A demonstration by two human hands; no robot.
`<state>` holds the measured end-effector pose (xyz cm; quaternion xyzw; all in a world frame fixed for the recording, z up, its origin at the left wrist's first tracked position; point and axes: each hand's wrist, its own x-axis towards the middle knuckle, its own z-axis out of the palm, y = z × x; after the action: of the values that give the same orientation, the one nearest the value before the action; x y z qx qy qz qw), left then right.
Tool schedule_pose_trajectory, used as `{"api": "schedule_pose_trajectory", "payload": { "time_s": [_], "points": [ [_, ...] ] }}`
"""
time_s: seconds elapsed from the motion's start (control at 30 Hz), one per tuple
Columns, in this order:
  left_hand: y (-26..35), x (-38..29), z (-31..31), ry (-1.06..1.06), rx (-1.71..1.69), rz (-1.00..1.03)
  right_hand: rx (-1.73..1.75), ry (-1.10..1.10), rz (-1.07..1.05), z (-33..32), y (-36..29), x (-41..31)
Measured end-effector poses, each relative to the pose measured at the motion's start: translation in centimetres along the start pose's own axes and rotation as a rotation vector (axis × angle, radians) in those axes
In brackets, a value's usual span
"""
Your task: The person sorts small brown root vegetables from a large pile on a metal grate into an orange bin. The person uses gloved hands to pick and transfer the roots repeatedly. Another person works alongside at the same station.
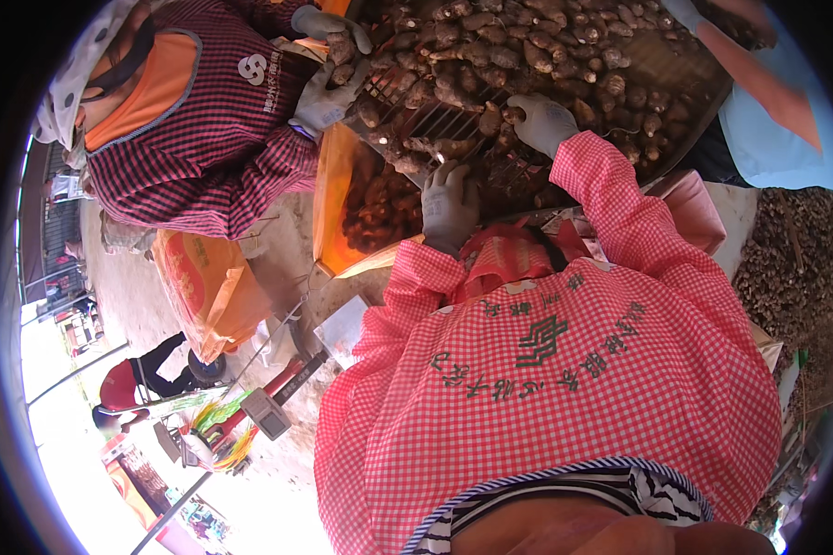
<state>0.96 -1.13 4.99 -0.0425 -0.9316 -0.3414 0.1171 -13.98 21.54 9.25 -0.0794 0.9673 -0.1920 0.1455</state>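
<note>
My right hand [545, 125], in a pale work glove, grips a small brown taro corm [513, 115] above the slatted metal grate [451, 123]. Closer to me, my gloved left hand [450, 202] lies at the grate's near edge, fingers pointing away. A long taro corm [441, 147] lies just beyond its fingertips; whether anything is under that palm is hidden. Between the hands, another corm [489, 119] rests on the bars. Many more brown taro corms [527, 55] are heaped across the far part of the sorting table.
An orange woven sack [333, 201] hangs open below the table's left edge, with corms inside. At left, a co-worker's gloved hands [330, 90] hold corms. Another person's arm [756, 83] reaches in at right. A filled sack [208, 291] and a platform scale [267, 413] stand on the floor.
</note>
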Motion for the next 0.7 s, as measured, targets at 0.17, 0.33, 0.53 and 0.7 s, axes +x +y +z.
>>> {"api": "schedule_pose_trajectory", "payload": {
  "time_s": [0.17,0.33,0.53,0.7],
  "points": [
    [-0.3,-0.3,0.5,0.026,-0.007,-0.028,0.063,-0.049,-0.012,1.7,2.9,0.3],
    [-0.2,0.3,1.3,0.051,0.038,-0.003,0.058,-0.002,0.001,1.8,1.9,-1.2],
    [-0.6,0.6,1.7,0.031,0.137,0.055,0.14,-0.027,0.075,2.2,0.0,0.9],
    [-0.4,0.4,1.7,0.042,0.082,0.054,0.503,0.137,0.015,-0.2,2.2,-5.9]
  ]
}}
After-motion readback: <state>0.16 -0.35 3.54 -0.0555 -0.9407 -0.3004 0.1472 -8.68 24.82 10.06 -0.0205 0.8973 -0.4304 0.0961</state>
